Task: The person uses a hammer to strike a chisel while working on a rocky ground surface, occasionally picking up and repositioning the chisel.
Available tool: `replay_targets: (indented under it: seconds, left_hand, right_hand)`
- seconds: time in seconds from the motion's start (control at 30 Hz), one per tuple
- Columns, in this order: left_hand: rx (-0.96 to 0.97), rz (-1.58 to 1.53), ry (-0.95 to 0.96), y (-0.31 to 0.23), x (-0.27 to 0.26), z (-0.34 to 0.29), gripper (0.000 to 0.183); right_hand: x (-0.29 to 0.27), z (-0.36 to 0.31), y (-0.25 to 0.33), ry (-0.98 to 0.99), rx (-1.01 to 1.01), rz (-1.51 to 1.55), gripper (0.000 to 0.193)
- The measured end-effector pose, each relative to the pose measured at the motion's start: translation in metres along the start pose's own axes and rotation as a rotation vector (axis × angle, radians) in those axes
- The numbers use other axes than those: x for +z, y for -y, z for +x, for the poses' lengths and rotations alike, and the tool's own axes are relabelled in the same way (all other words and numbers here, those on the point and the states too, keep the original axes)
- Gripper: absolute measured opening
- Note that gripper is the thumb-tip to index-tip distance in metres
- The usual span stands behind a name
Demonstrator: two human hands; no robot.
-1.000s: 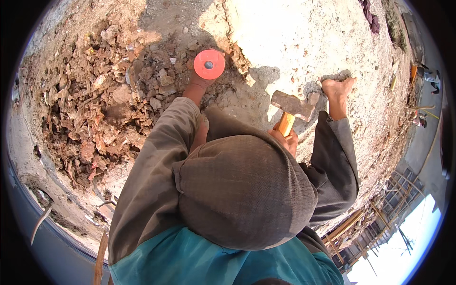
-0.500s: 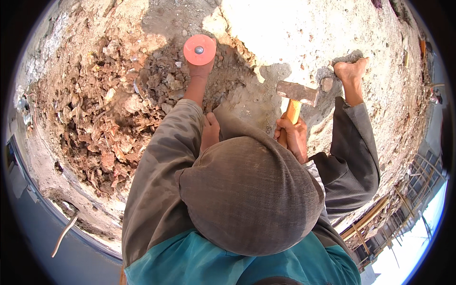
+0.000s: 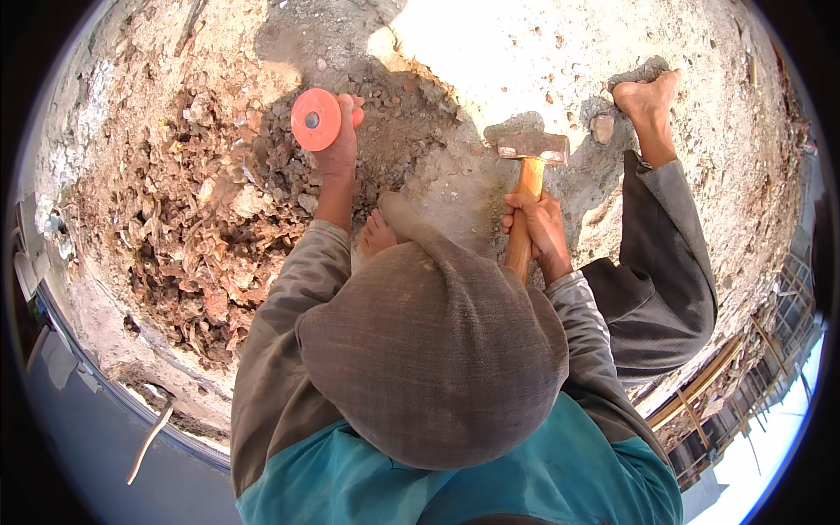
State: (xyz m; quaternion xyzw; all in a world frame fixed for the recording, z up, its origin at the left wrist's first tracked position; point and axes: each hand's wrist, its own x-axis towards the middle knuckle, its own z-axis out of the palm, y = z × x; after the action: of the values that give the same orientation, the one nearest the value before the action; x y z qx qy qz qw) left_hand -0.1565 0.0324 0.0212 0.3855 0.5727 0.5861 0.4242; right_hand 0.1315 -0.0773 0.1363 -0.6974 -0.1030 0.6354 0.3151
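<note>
The left hand [image 3: 339, 144] is clenched around a chisel [image 3: 319, 118] just under its round orange guard, which spreads wide above the fist, seemingly so that a stray blow lands on plastic rather than knuckles. The chisel's point is hidden below the hand, but it appears planted at the edge of the broken rubble [image 3: 210, 227], where the hard ground gives way to loose brown fragments. The right hand [image 3: 535, 229] grips the wooden handle of a hammer [image 3: 531, 149], closed tight about midway along it; holding it short like this probably gives more control than reach. The steel head hangs above pale concrete [image 3: 542, 61], well apart from the guard and to its right, not touching the chisel. The person squats low over the work with a cloth-covered head filling the middle of the view. One bare foot [image 3: 647, 92] is braced far out on the concrete to the right, and the toes of the other foot [image 3: 378, 234] show just beside the left forearm, a wide stance that likely steadies the body for swinging.
</note>
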Motion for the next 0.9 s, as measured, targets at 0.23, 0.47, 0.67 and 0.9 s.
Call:
replay_targets:
  seconds: [0.23,0.47,0.67,0.9]
  left_hand:
    - [0.103,0.431,0.302,0.051,0.0,-0.008,0.017]
    - [-0.067,0.507,0.392,-0.002,-0.092,-0.068,0.017]
    - [-0.125,0.181,0.359,-0.046,-0.09,-0.058,0.017]
    - [-0.18,-0.152,0.101,-0.11,-0.089,-0.052,0.021]
  right_hand:
    - [-0.008,0.006,0.002,0.048,0.039,-0.014,0.026]
    - [-0.016,0.015,-0.001,0.072,-0.053,-0.263,0.034]
    - [-0.025,0.024,-0.01,-0.306,-0.491,-1.134,0.044]
    - [-0.039,0.011,0.038,-0.02,-0.5,0.298,0.043]
